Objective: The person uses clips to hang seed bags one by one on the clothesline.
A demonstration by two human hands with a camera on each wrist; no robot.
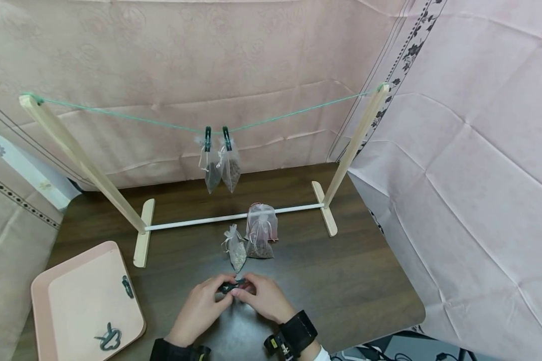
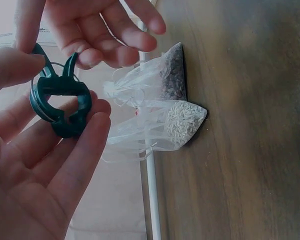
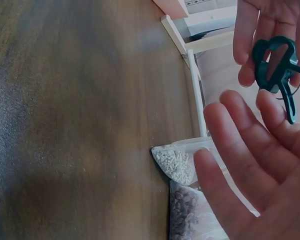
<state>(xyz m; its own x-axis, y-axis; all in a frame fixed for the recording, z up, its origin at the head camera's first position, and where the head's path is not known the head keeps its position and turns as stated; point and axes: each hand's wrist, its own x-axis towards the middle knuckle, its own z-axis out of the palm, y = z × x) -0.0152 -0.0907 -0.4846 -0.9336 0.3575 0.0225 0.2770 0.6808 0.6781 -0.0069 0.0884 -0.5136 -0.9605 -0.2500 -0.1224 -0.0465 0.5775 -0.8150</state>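
My left hand holds a dark green plant clip, its fingers under the round jaws and its thumb at one handle. From the other side my right hand pinches at the clip's handles with thumb and index finger, the other fingers spread. Just beyond both hands lies a sheer drawstring pouch of white grains. Beside it, to the right, are sheer pouches with dark contents, overlapping one another. Two filled pouches, a left one and a right one, hang from a green cord by green clips.
Wooden posts, left and right, hold up the cord, with a white rod low between them. At the left, a pink tray carries one clip near its edge and another clip lower down. Cloth hangs behind the table.
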